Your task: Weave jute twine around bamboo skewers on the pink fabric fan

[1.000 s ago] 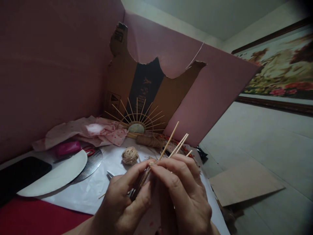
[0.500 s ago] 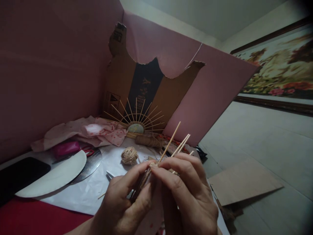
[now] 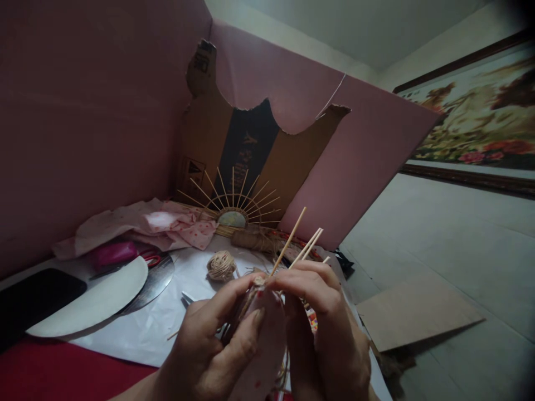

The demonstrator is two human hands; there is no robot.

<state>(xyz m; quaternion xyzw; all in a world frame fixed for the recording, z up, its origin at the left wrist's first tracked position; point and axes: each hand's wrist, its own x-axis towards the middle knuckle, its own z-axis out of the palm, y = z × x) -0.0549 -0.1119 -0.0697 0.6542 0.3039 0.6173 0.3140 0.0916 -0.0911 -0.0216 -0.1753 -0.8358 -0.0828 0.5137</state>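
Between my hands is a pale, red-dotted fabric piece [image 3: 266, 340] with a twine-wrapped edge and thin wooden sticks [image 3: 290, 240] rising from it. My left hand [image 3: 217, 334] pinches its left edge between thumb and fingers. My right hand [image 3: 324, 317] has its fingers bent against the top edge, at the base of the sticks; what the fingertips grip is partly hidden. A ball of twine [image 3: 221, 265] lies just beyond my hands. Farther back stands a half-round piece with sticks fanning out [image 3: 233, 218].
White half-disc [image 3: 94, 303], black phone-like object [image 3: 39, 301], red-handled scissors [image 3: 152, 259] and pink pouch [image 3: 112, 253] lie left. Crumpled dotted cloth [image 3: 167, 223] and a twine roll [image 3: 252, 241] lie behind. Cut cardboard [image 3: 288, 153] stands at the back.
The fabric piece has turned so more of its dotted face shows. My right fingers have shifted along its top edge, and the sticks have moved slightly left.
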